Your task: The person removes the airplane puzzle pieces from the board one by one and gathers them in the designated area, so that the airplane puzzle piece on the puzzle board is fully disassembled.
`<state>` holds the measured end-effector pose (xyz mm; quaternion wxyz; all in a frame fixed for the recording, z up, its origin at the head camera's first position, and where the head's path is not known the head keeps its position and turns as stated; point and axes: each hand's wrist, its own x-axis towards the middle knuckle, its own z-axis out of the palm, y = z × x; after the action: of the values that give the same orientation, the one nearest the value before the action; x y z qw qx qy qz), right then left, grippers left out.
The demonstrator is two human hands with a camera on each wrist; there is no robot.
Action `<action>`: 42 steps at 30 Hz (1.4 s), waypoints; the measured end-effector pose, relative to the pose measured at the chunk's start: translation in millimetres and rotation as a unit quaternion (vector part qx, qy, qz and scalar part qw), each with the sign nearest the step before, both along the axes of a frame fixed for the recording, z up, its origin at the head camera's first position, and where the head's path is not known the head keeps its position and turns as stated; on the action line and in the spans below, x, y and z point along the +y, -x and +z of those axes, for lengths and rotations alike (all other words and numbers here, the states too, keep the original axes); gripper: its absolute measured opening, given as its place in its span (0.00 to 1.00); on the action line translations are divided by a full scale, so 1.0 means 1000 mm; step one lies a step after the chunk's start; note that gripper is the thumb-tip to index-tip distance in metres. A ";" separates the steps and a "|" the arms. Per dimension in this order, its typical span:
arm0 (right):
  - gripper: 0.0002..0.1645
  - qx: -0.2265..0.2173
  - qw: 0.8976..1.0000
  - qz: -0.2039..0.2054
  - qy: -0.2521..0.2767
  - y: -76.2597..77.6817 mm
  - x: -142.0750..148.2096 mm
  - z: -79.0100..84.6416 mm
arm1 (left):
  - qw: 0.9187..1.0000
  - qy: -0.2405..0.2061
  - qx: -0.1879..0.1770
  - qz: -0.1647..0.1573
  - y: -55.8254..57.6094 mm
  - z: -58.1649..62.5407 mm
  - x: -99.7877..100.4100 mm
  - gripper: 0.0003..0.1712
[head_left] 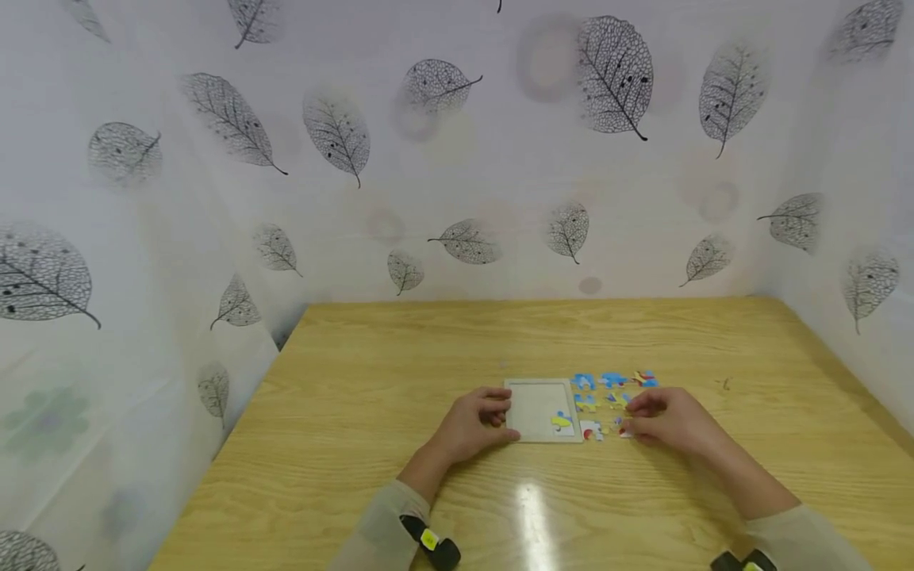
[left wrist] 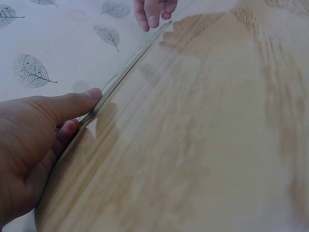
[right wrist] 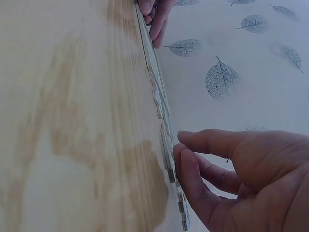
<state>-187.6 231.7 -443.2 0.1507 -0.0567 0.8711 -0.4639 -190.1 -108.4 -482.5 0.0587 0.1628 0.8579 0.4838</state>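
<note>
A pale square puzzle tray [head_left: 531, 403] lies flat on the wooden table. One yellow, blue and white jigsaw piece [head_left: 562, 423] sits in its lower right corner. My left hand [head_left: 471, 426] grips the tray's left side, thumb near the front corner and fingers curled along the edge. In the left wrist view, the thumb [left wrist: 79, 104] rests on the tray's rim. My right hand [head_left: 674, 420] hovers at the right end of the loose jigsaw pieces [head_left: 584, 382]. Its thumb and index fingertips are close together beside the pieces, with nothing visible between them in the right wrist view.
Several loose pieces lie in rough rows right of the tray, including a white one with red [head_left: 591, 431] by its front corner. The wooden table [head_left: 400, 349] extends around them. Leaf-printed curtains [head_left: 464, 174] hang behind and at both sides.
</note>
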 end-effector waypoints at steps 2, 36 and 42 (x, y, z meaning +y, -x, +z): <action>0.22 0.004 1.000 0.003 0.003 0.001 -0.002 0.001 | 1.000 0.000 0.001 -0.001 0.000 0.000 0.000 0.30; 0.20 0.029 0.991 0.128 0.029 0.009 -0.068 -0.004 | 1.000 -0.004 0.010 0.000 0.001 0.001 0.005 0.29; 0.16 0.048 0.988 0.142 0.023 0.010 -0.072 -0.007 | 1.000 -0.016 0.004 -0.004 0.000 0.001 0.002 0.31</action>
<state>-198.0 159.6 -450.1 0.1718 -0.2060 0.8494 -0.4546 -190.3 -106.7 -481.1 0.0550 0.1691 0.8498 0.4963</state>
